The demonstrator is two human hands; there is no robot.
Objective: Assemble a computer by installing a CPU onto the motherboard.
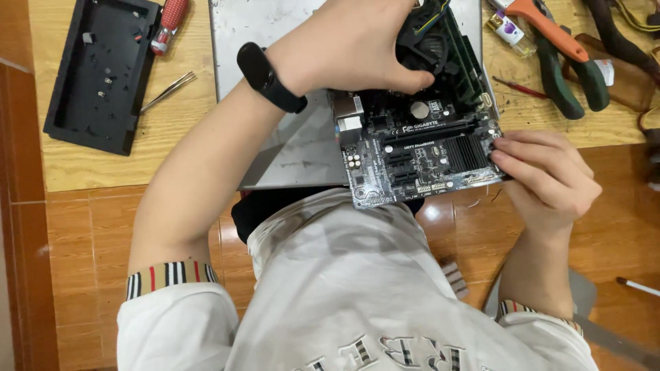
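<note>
Gripping a black motherboard [419, 148] at the near edge of a metal sheet [275, 41]: left hand [357, 45] closed over its fan [430, 41], right hand [546, 178] pinched its right edge; pliers [570, 65] lay right of the board.

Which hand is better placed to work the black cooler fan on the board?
Left, probably. The left hand already lies on the black cooler fan, while the right hand pinches the near edge of the black computer motherboard, steadying it.

Worn on the head, looking straight down, close above both hands, left hand [350, 45] and right hand [546, 178].
</note>
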